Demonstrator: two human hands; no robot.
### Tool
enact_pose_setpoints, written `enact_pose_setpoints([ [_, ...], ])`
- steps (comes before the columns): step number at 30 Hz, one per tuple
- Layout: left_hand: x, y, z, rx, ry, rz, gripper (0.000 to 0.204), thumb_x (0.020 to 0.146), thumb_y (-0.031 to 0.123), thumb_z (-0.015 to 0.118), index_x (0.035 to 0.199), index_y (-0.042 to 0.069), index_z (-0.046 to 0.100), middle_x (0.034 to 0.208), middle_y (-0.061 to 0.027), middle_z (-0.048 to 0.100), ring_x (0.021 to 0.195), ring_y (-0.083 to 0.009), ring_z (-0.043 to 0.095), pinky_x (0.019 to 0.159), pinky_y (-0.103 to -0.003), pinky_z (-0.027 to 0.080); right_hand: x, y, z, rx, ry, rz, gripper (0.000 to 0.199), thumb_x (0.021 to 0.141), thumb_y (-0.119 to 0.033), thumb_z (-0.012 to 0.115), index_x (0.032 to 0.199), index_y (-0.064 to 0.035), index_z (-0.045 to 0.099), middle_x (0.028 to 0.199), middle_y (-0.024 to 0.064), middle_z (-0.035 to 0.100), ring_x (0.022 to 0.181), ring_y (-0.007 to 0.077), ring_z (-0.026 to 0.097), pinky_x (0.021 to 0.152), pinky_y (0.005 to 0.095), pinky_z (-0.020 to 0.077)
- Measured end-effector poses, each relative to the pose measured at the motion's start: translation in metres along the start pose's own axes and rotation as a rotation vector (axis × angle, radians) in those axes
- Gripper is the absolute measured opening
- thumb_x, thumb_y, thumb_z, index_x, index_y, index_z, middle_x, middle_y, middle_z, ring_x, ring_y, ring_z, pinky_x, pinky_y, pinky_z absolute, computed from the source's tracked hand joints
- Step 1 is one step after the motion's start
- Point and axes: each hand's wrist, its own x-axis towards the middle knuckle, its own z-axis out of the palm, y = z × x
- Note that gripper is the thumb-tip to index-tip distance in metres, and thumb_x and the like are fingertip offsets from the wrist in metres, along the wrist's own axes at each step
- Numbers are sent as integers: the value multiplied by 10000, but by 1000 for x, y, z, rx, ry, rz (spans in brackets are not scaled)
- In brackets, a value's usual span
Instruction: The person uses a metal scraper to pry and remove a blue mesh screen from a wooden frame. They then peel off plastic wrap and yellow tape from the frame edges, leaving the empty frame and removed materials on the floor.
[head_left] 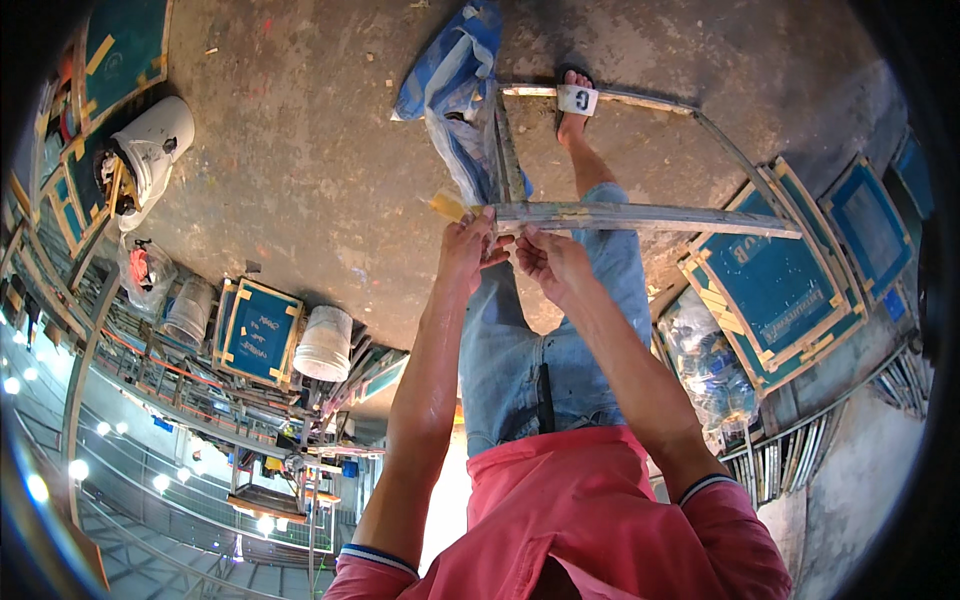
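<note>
A bare rectangular frame [650, 216] of worn, greyish bars lies across in front of me, one long bar over my thighs and its far side near my foot. At the frame's near left corner, my left hand [466, 248] is closed around the bar end. My right hand [552, 262] is close beside it, just under the bar, its fingers curled and pinched together. What the right fingers hold is too small to make out. A yellowish strip [447, 207] sticks out left of the left hand. Beyond the hands lies a crumpled blue and white sack [455, 75].
Blue mesh screens [765, 290] in wooden frames lean at the right, above a clear bag [705, 360] of mixed items. To the left are a tipped white bucket [160, 145], another white bucket [323, 343] and a blue framed screen [258, 332]. My sandalled foot [577, 98] rests beside the frame.
</note>
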Motion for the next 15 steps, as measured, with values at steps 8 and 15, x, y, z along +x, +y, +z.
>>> enact_pose_setpoints([
  [8,0,0,7,-21,37,53,239,954,308,602,978,71,579,793,-30,618,718,-203,704,549,-304,562,-10,3,16,101,94,-68,61,881,-63,619,842,-17,625,757,75,636,639,164,607,597,280,516],
  [15,4,-8,20,-36,104,157,171,976,215,559,1031,53,569,820,-40,638,651,-185,690,468,-250,523,-5,-5,18,447,33,30,102,863,-64,555,775,-17,578,675,72,552,583,173,522,535,259,463],
])
